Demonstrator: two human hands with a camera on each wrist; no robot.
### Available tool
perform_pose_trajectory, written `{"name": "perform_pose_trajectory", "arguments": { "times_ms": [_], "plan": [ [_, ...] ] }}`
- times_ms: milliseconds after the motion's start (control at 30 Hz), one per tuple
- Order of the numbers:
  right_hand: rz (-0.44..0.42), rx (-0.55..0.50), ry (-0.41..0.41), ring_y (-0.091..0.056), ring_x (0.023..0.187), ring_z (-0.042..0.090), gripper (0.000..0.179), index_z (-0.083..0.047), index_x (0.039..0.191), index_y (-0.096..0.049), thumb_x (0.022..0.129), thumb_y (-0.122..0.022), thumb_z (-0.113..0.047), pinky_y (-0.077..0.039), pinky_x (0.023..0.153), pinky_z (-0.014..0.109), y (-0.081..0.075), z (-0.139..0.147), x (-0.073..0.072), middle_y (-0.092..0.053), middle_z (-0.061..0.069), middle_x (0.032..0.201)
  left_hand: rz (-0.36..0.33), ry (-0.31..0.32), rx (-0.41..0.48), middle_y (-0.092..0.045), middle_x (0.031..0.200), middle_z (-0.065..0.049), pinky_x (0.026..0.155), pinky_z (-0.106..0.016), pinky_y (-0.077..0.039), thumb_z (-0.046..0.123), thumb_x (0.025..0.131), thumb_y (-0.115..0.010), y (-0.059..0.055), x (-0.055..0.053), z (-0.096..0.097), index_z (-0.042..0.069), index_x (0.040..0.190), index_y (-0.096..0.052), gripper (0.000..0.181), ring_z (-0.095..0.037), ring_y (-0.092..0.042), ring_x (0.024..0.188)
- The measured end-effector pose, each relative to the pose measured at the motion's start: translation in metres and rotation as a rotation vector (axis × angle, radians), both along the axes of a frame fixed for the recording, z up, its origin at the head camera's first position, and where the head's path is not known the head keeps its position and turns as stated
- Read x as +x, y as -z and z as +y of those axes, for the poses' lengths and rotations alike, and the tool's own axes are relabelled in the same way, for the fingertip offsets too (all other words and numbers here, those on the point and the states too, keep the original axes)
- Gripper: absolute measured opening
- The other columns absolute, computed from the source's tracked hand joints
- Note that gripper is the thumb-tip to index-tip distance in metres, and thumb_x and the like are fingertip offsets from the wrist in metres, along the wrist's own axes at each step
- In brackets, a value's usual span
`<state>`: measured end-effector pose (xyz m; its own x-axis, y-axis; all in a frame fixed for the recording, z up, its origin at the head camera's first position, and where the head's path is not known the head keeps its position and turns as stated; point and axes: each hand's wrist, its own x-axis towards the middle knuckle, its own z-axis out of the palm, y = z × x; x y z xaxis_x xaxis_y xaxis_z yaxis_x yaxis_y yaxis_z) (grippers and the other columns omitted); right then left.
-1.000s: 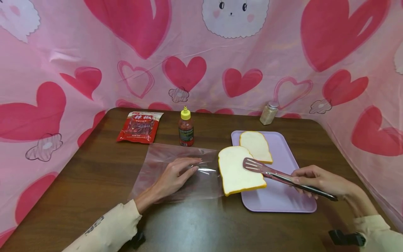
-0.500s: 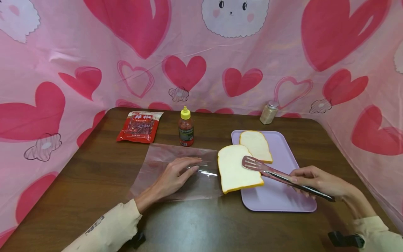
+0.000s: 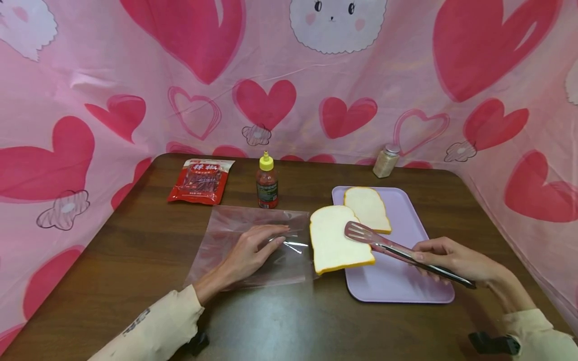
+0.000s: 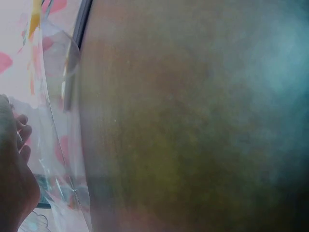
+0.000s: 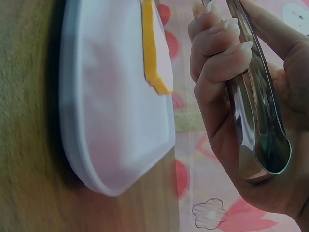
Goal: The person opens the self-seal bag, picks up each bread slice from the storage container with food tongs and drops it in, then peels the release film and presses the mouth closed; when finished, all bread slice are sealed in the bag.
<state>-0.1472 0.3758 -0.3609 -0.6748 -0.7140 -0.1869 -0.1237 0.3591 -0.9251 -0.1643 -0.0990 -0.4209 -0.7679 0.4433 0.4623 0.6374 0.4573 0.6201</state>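
A clear plastic bag point(image 3: 253, 271) lies flat on the table, its right end beside a slice of bread point(image 3: 336, 240). My left hand point(image 3: 253, 250) holds the bag's upper film between thumb and fingers; in the left wrist view the bag film point(image 4: 60, 130) stands beside it. My right hand point(image 3: 444, 258) grips metal-handled tongs point(image 3: 406, 254) with slotted brownish-pink ends, which hold the bread by its right side. The slice is over the left rim of a lilac tray point(image 3: 397, 286). In the right wrist view, curled fingers wrap the tongs' handle point(image 5: 260, 130).
Another bread slice point(image 3: 368, 208) lies on the tray's far part. A sauce bottle point(image 3: 267, 185) with a yellow cap stands behind the bag. A red packet point(image 3: 200, 181) lies at back left, and a small jar point(image 3: 386, 161) stands behind the tray. A pink heart-patterned cloth point(image 3: 361, 75) hangs behind.
My right hand has moved slightly left with the tongs, carrying the bread slice a little left and away toward the bag's right end. My left hand has stayed put.
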Motion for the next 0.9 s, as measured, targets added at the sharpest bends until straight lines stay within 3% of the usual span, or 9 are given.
{"name": "perform_pose_trajectory", "arguments": {
  "times_ms": [100,300,900],
  "plan": [
    [-0.009,-0.002,-0.017,-0.055,0.057,0.023,0.025,0.011,0.106,-0.063,0.111,-0.040,0.001,-0.051,0.046,0.031,0.002,-0.005,-0.001,-0.053,0.025,0.073,-0.008,-0.008,-0.006,-0.073,0.136,-0.003,0.111,-0.053,-0.052,0.015,0.102,-0.070,0.000,0.001,0.000,0.012,0.133,-0.073,0.031,-0.025,-0.066,0.131],
    [-0.039,0.003,-0.016,-0.060,0.064,0.000,0.026,0.013,0.107,-0.062,0.111,-0.041,-0.001,-0.052,0.047,0.027,0.004,-0.008,-0.002,-0.054,0.027,0.074,-0.024,-0.034,-0.010,-0.073,0.136,-0.003,0.112,-0.053,-0.051,0.015,0.103,-0.069,-0.001,0.002,0.000,0.012,0.133,-0.073,0.030,-0.026,-0.066,0.131],
    [-0.041,0.061,-0.003,-0.059,0.063,0.003,0.027,0.009,0.106,-0.065,0.112,-0.043,-0.006,-0.051,0.047,0.027,0.004,-0.016,-0.006,-0.058,0.026,0.076,-0.056,-0.030,-0.023,-0.072,0.138,-0.004,0.112,-0.053,-0.052,0.015,0.104,-0.069,-0.004,0.004,0.001,0.010,0.134,-0.072,0.031,-0.026,-0.065,0.133]
  ]
}}
